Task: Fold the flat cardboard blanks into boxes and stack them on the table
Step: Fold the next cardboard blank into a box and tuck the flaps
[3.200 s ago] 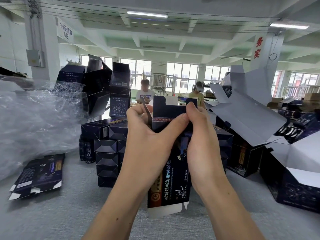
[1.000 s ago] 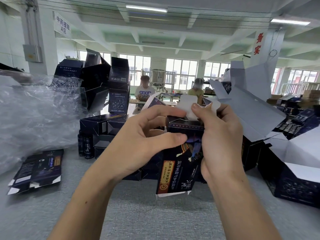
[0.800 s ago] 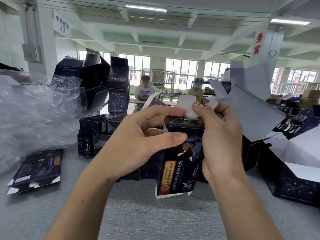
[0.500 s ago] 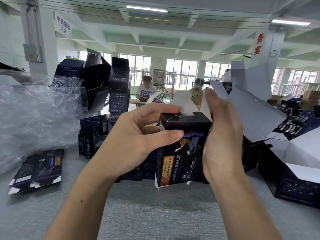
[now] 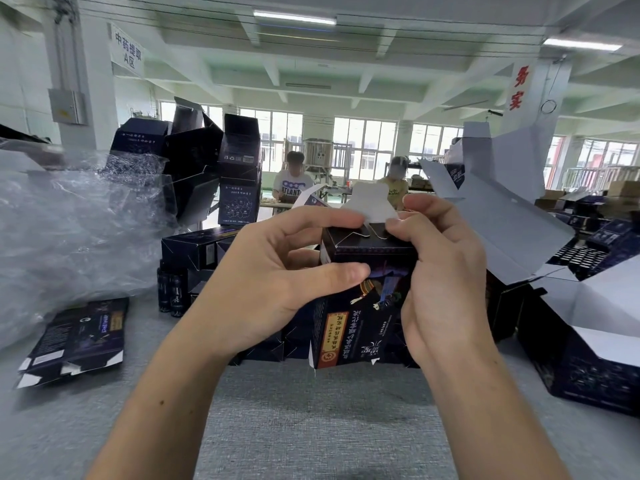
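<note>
I hold a dark printed cardboard box [image 5: 363, 306] upright above the grey table [image 5: 311, 427]. My left hand [image 5: 273, 282] grips its left side, thumb across the front face and index finger over the top edge. My right hand [image 5: 440, 271] grips the right side, with its fingertips at the top by the white end flap [image 5: 372, 206], which stands up. A stack of folded dark boxes [image 5: 194, 251] sits behind my left hand. Flat blanks [image 5: 76, 337] lie on the table at the left.
Crumpled clear plastic wrap [image 5: 69, 230] fills the left. Taller open dark boxes [image 5: 239, 174] stand on the stack. Large open boxes with white insides [image 5: 588, 323] crowd the right. Dark bottles [image 5: 171, 292] stand beside the stack. Two people [image 5: 294, 178] sit at a far table.
The blank has been opened from a flat sleeve into a box and tilted top towards me. My right fingers moved from the side onto the top flaps.
</note>
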